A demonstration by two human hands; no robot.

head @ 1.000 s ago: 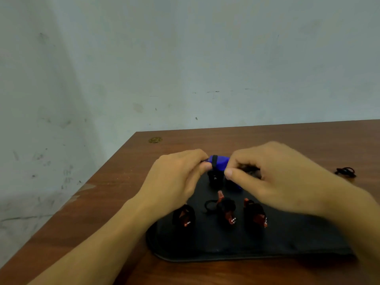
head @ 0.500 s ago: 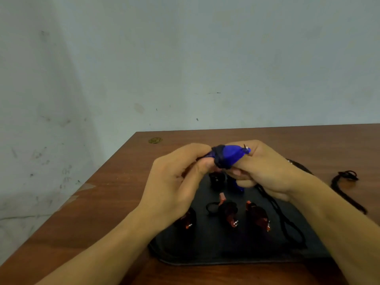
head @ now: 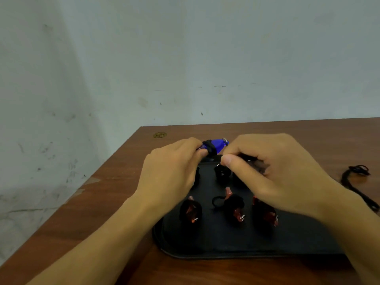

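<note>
1. Holding blue piece (head: 218,144) up over far edge of mat (head: 226,245), between both hands; long axis runs L–R, ring end toward R.
2. L hand (head: 170,175): fingers curled, pinching its L end, beside black cord (head: 210,150) wound round it.
3. R hand (head: 273,173): thumb + forefinger pinched just below R end, apparently on cord's loose run; nearer hand for next wrap.
4. Red pieces (head: 190,210) x3, cord-wrapped, on mat, on counter (head: 115,202).

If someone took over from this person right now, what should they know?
Left hand: grips the blue whistle near the black mat's far edge.
Right hand: fingers pinch the black cord beside it.
Done: a few turns of cord around the whistle; three red whistles lie wrapped on the mat.
Left: probably wind on the remaining cord, then set it on the mat.
</note>
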